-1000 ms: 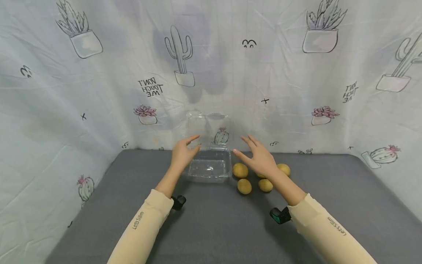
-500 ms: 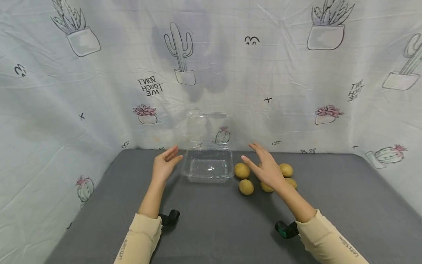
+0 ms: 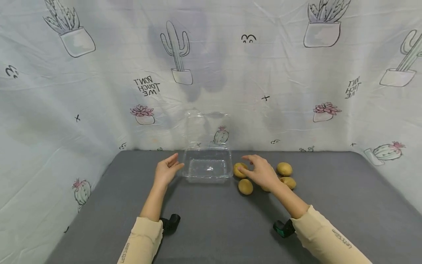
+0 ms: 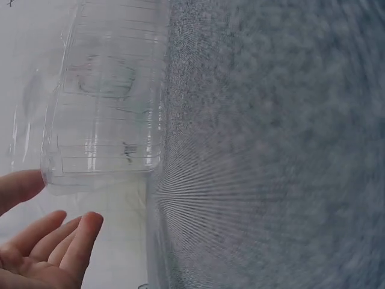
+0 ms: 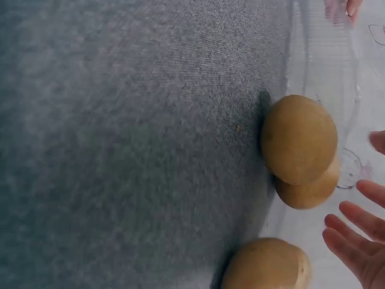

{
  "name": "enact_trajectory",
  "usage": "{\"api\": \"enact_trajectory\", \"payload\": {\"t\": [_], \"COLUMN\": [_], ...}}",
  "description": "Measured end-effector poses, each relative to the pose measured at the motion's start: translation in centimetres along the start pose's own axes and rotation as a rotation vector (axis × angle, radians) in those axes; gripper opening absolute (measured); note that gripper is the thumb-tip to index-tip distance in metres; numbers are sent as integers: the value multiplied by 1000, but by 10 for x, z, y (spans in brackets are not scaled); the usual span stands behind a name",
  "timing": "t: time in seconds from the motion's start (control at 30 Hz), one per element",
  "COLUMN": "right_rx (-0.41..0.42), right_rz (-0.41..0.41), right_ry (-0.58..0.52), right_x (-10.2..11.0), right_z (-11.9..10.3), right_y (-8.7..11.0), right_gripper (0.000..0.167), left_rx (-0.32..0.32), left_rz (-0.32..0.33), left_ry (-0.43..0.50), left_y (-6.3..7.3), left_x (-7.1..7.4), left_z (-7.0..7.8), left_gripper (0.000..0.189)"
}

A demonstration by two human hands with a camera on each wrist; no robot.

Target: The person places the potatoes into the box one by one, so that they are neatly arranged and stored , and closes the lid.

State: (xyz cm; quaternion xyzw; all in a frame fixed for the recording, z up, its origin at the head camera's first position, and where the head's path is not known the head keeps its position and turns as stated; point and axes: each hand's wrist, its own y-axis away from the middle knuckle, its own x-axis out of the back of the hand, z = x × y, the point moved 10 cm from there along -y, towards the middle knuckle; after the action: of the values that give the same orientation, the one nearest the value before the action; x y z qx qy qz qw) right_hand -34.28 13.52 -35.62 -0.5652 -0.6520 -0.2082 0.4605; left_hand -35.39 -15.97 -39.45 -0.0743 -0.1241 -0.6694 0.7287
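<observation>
A clear plastic clamshell box (image 3: pixel 207 176) stands on the table with its lid (image 3: pixel 206 126) raised at the back. Beside its left wall is my left hand (image 3: pixel 166 170), fingers loosely bent and holding nothing. In the left wrist view the thumb tip (image 4: pixel 27 185) meets the box's corner; I cannot tell whether it touches. My right hand (image 3: pixel 262 174) hovers over several potatoes right of the box, thumb and fingers apart with nothing between them. One potato (image 3: pixel 240 171) lies just beyond the thumb and another potato (image 3: pixel 245 187) lies in front. The right hand partly hides a further potato (image 5: pixel 264 265).
Two more potatoes, a rear potato (image 3: pixel 284 169) and a nearer potato (image 3: pixel 289 182), lie right of my right hand. A grey cloth covers the table (image 3: pixel 214 227). Behind it hangs a white curtain (image 3: pixel 280 73) printed with cacti. Black wrist devices sit under both sleeves.
My left hand has drawn back left from over the box to its left side. The right hand first shifted slightly right and nearer, then lowered toward the potatoes, its fingers bending more.
</observation>
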Motion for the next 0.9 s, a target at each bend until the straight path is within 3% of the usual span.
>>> {"api": "enact_trajectory", "payload": {"t": [0.4, 0.57, 0.77, 0.9], "right_rx": [-1, -2, -42, -24], "right_rz": [-145, -183, -218, -201], "right_ry": [108, 141, 149, 121], "right_x": [-24, -29, -35, -36], "right_z": [-4, -3, 1, 2], "right_y": [-14, -16, -20, -22], "right_gripper": [47, 50, 55, 54], "left_rx": [15, 54, 51, 44], "left_rz": [-19, -27, -40, -48], "left_ry": [72, 36, -10, -16], "left_y": [0, -3, -4, -5], "left_x": [-6, -7, -8, -10], "left_z": [-7, -12, -11, -11], "left_gripper": [49, 47, 45, 44]}}
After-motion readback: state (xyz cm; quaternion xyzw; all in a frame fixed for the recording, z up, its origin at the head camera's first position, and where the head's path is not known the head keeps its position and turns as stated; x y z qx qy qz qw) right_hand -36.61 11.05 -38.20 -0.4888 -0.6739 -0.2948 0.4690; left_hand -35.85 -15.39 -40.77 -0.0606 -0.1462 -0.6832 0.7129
